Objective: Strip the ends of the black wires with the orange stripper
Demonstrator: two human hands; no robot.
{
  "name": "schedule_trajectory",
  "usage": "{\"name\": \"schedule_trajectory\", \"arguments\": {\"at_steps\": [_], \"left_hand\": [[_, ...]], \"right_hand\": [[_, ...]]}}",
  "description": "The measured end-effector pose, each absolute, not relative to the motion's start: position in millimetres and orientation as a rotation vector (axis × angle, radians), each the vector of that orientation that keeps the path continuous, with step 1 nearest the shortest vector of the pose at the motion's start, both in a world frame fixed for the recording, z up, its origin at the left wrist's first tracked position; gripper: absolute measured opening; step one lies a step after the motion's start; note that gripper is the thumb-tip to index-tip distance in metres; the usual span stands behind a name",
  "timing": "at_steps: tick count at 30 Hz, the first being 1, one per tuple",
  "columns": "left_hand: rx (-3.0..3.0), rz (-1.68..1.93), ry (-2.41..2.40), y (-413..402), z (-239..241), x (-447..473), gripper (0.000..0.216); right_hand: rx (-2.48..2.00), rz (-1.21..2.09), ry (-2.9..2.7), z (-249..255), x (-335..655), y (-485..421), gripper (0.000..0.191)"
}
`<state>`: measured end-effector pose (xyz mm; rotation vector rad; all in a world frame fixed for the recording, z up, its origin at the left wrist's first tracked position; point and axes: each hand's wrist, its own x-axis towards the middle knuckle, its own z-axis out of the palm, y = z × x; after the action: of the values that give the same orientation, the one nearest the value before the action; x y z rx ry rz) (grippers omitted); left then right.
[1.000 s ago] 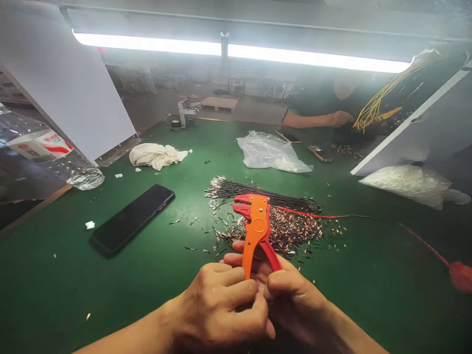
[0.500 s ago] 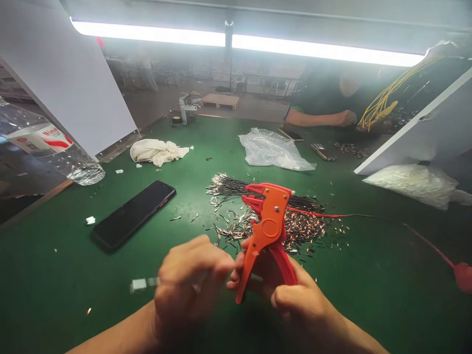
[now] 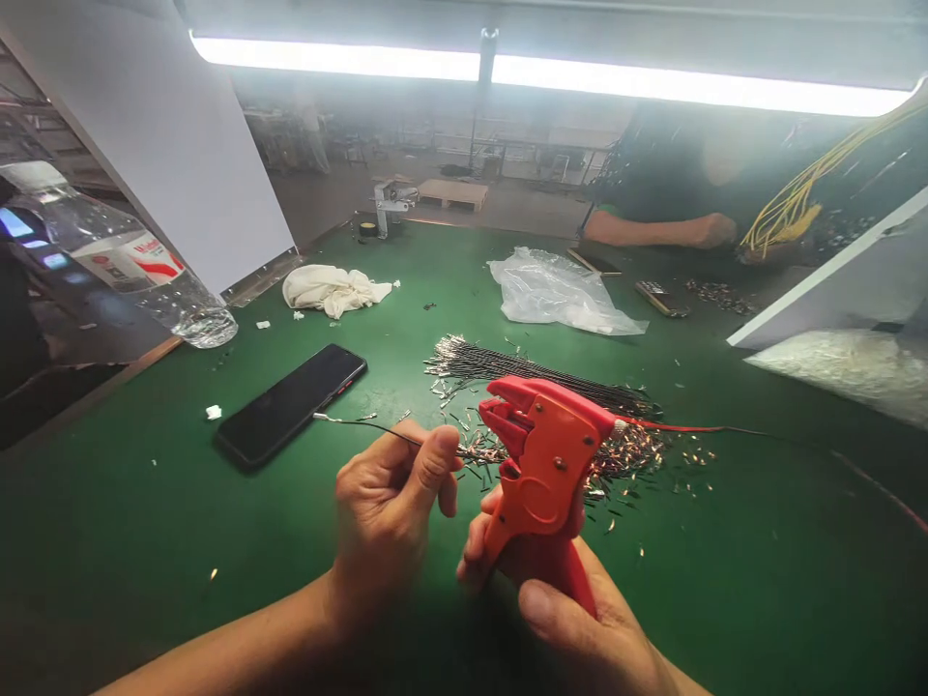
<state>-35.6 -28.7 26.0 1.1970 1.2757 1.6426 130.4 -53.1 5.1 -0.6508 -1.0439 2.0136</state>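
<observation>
My left hand (image 3: 395, 493) pinches a thin black wire (image 3: 377, 426) between thumb and fingers. A pale metal terminal sits at the wire's left end, and its other end points toward the jaws of the wire stripper. My right hand (image 3: 572, 599) is wrapped round the handles of this red and orange wire stripper (image 3: 547, 464), its jaws facing left with a gap between them. Behind the tool lies a bundle of black wires (image 3: 522, 365) with metal terminals at the left ends. Short offcuts (image 3: 630, 454) with copper tips are heaped beside it, partly hidden by the stripper.
A black phone (image 3: 294, 406) lies left on the green table (image 3: 217, 628). Farther back are a cream cloth (image 3: 333, 290), a plastic bottle (image 3: 137, 256) and a clear plastic bag (image 3: 558, 295). A co-worker's arm (image 3: 652, 230) rests across the table, near yellow wires (image 3: 797, 208).
My left hand, blurred before, now shows a black wire with its terminal held near the jaws. The stripper has shifted slightly right and its head has tipped. The whole view has swung a little left.
</observation>
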Motion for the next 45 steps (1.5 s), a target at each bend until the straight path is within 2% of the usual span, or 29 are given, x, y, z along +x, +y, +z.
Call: {"name": "schedule_trajectory", "arguments": {"at_steps": [11, 18, 24, 29, 39, 45], "left_hand": [[1.441, 1.742, 1.266, -34.7, 26.2, -29.1, 0.024], [1.47, 1.753, 1.169, -39.2, 22.8, -22.3, 0.015], [1.453, 1.723, 1.204, -36.7, 24.3, -19.1, 0.021], [1.499, 1.773, 1.228, -36.3, 25.4, -16.9, 0.019], [1.844, 1.773, 1.163, -37.7, 14.4, -20.1, 0.013], [1.935, 1.774, 1.172, -33.9, 13.5, -21.3, 0.018]], "right_hand": [[-0.514, 2.262, -0.772, 2.5, 125.5, -57.1, 0.049], [-0.451, 2.207, -0.819, 9.3, 118.5, -55.4, 0.037], [-0.587, 2.152, -0.89, 5.8, 121.4, -56.5, 0.039], [-0.501, 2.132, -0.925, 2.8, 118.2, -56.3, 0.03], [-0.628, 2.113, -0.898, 5.6, 115.0, -59.9, 0.037], [-0.635, 2.14, -0.835, 5.0, 113.7, -61.5, 0.041]]}}
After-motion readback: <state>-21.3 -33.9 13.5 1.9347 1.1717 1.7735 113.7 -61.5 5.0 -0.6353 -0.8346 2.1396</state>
